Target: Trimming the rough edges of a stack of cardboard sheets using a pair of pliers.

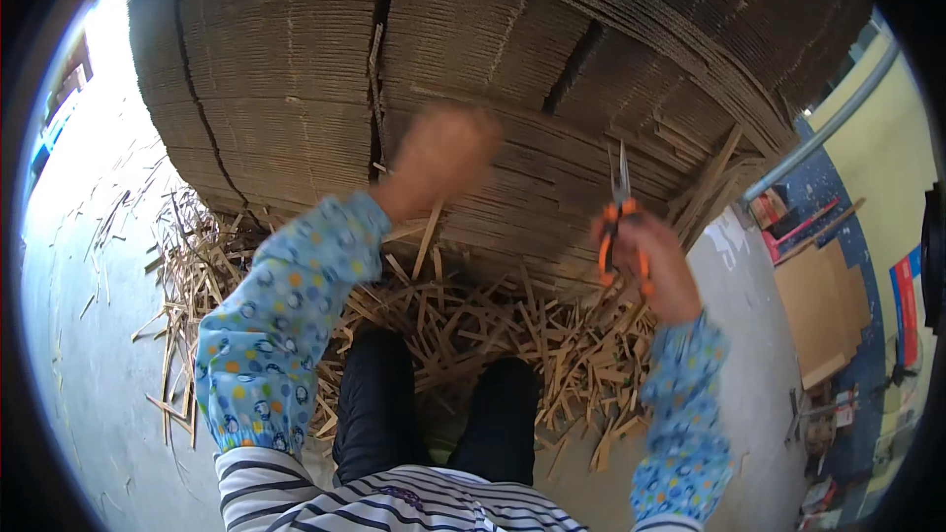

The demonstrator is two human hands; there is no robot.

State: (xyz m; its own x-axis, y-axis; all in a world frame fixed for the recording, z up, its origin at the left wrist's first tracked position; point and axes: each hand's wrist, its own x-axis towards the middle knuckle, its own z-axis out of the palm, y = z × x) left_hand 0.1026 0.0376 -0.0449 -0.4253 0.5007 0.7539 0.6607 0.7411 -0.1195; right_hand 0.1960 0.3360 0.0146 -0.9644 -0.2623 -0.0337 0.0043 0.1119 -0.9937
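Note:
A large stack of brown corrugated cardboard [286,59], its layered edges towards me, fills the upper part of the head view. In front of its lower middle is my left hand [448,153], smeared by motion. Its fingers cannot be made out, nor whether they hold anything. A thin cardboard strip [429,239] slants just below that wrist. My right hand [662,261] is closed around the orange and black handles of long-nose pliers [620,182]. The metal jaws point up, before the right part of the stack.
Loose cardboard strips [581,360] lie heaped below the stack and around my legs, with more scattered on the grey floor [99,355] at left. Along the right wall stand a flat cardboard sheet [823,305] and a grey pipe [838,118].

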